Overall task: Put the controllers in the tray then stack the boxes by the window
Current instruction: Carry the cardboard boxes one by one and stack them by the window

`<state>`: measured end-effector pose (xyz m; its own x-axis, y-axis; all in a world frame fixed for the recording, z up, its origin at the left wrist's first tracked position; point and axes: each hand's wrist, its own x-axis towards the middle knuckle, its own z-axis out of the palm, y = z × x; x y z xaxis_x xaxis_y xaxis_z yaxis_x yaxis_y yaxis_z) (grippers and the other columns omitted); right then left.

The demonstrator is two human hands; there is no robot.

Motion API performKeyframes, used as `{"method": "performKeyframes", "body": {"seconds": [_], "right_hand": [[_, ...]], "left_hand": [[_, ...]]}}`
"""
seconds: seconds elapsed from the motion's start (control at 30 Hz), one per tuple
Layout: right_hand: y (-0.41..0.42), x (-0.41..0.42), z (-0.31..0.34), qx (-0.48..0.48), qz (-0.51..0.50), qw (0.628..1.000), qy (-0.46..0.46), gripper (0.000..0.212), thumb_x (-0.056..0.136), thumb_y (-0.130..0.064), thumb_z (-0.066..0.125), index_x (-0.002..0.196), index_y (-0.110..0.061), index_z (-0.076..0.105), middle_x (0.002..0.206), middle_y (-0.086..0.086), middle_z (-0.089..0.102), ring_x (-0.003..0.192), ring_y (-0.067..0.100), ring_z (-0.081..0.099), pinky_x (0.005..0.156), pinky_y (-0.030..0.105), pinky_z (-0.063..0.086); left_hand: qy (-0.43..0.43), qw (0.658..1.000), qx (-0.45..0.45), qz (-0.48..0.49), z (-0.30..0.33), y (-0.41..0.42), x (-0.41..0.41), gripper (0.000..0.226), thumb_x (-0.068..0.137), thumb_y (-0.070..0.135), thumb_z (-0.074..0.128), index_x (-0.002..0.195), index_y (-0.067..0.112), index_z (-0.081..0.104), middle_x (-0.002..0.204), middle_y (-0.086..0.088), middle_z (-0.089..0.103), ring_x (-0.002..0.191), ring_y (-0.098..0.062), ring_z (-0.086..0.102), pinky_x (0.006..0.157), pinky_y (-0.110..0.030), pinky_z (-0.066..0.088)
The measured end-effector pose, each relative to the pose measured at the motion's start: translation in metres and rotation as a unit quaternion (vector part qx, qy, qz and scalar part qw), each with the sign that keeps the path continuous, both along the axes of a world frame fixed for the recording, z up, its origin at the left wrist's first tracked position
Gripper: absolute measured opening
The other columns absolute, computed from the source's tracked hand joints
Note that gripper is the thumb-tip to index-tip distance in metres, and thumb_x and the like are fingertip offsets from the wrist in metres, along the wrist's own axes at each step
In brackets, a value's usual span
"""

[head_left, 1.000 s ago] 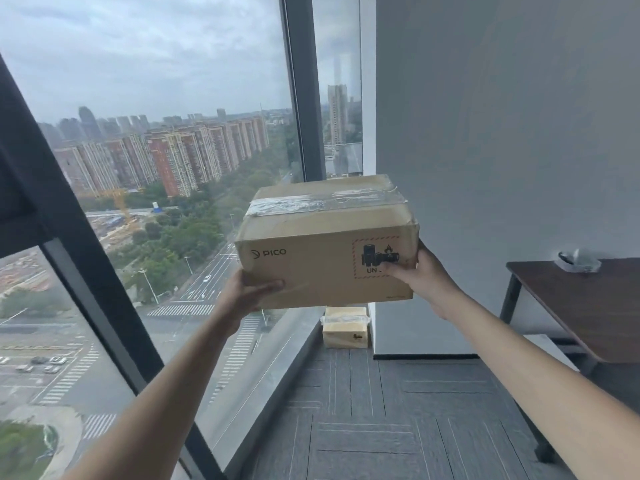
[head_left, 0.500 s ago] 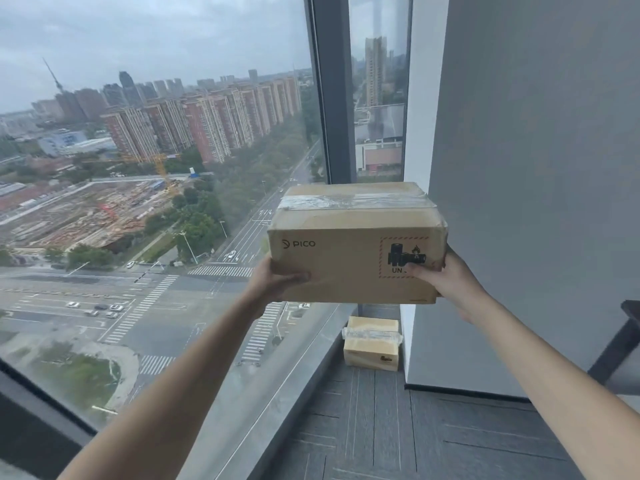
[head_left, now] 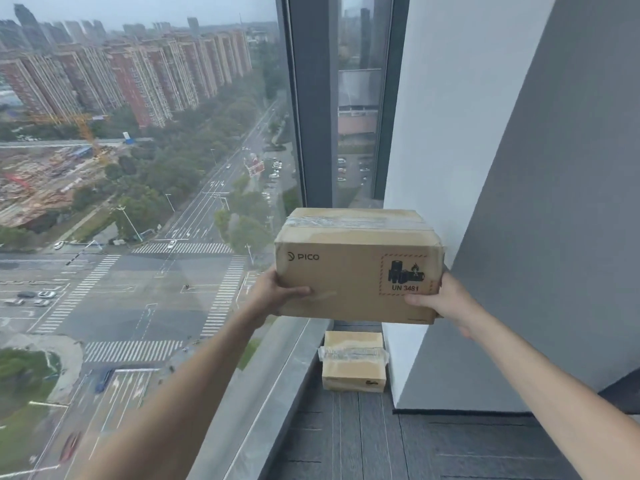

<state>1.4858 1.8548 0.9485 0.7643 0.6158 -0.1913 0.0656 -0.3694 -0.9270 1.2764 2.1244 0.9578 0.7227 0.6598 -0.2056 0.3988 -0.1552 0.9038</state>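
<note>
I carry a taped brown cardboard box (head_left: pixel 349 268) printed PICO, with a battery label, out in front of me at chest height. My left hand (head_left: pixel 277 294) grips its lower left corner and my right hand (head_left: pixel 441 301) grips its lower right corner, thumbs on the front face. Below it, a second, smaller taped cardboard box (head_left: pixel 353 362) sits on the floor in the corner between the window and the wall. No controllers or tray are in view.
A floor-to-ceiling window (head_left: pixel 138 168) fills the left, with a grey sill ledge (head_left: pixel 277 375) along its base. A white and grey wall (head_left: pixel 519 202) rises on the right. Dark carpet tiles (head_left: pixel 398 445) cover the floor before the corner.
I have moved closer to the window corner and the view has tilted down. The floor box now looks larger and nearer. The table on the right has left the view.
</note>
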Motion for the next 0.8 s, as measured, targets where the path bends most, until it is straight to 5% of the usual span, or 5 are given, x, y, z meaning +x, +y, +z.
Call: {"method": "performKeyframes", "body": {"seconds": [0.17,0.4,0.6,0.8], "right_hand": [[0.085,0.056,-0.051,-0.023,-0.024,0.999,0.036,0.068,0.076,-0.004,0.083,0.129,-0.028,0.048,0.104,-0.016,0.068,0.094,-0.003,0.062,0.072,0.021,0.049],[0.127,0.113,-0.163,-0.056,-0.054,0.994,0.081,0.063,0.076,0.005,0.08,0.127,-0.017,0.051,0.104,-0.01,0.068,0.094,0.0,0.063,0.076,0.023,0.05],[0.141,0.163,-0.304,-0.094,-0.031,0.992,0.083,0.067,0.073,-0.005,0.085,0.129,-0.022,0.054,0.114,-0.005,0.072,0.106,0.012,0.067,0.096,0.045,0.054],[0.136,0.179,-0.458,-0.097,-0.043,0.99,0.09,0.069,0.074,-0.006,0.085,0.131,-0.023,0.05,0.112,-0.007,0.07,0.103,0.01,0.065,0.09,0.044,0.055]], "left_hand": [[0.02,0.999,-0.01,-0.025,-0.059,0.095,0.074,0.054,0.066,0.026,0.09,0.112,0.018,0.063,0.1,0.0,0.071,0.092,-0.021,0.069,0.056,-0.031,0.054],[0.048,0.998,-0.019,-0.027,-0.179,0.139,0.138,0.065,0.063,0.029,0.09,0.12,0.025,0.059,0.108,0.006,0.069,0.098,-0.015,0.065,0.078,-0.029,0.053],[0.051,0.997,-0.063,-0.006,-0.311,0.145,0.171,0.058,0.071,0.016,0.086,0.121,0.019,0.057,0.107,0.006,0.068,0.092,-0.005,0.062,0.067,-0.013,0.047],[0.069,0.995,-0.076,0.017,-0.477,0.142,0.181,0.061,0.06,0.035,0.088,0.114,0.023,0.063,0.106,0.008,0.072,0.102,-0.013,0.067,0.09,-0.035,0.055]]}}
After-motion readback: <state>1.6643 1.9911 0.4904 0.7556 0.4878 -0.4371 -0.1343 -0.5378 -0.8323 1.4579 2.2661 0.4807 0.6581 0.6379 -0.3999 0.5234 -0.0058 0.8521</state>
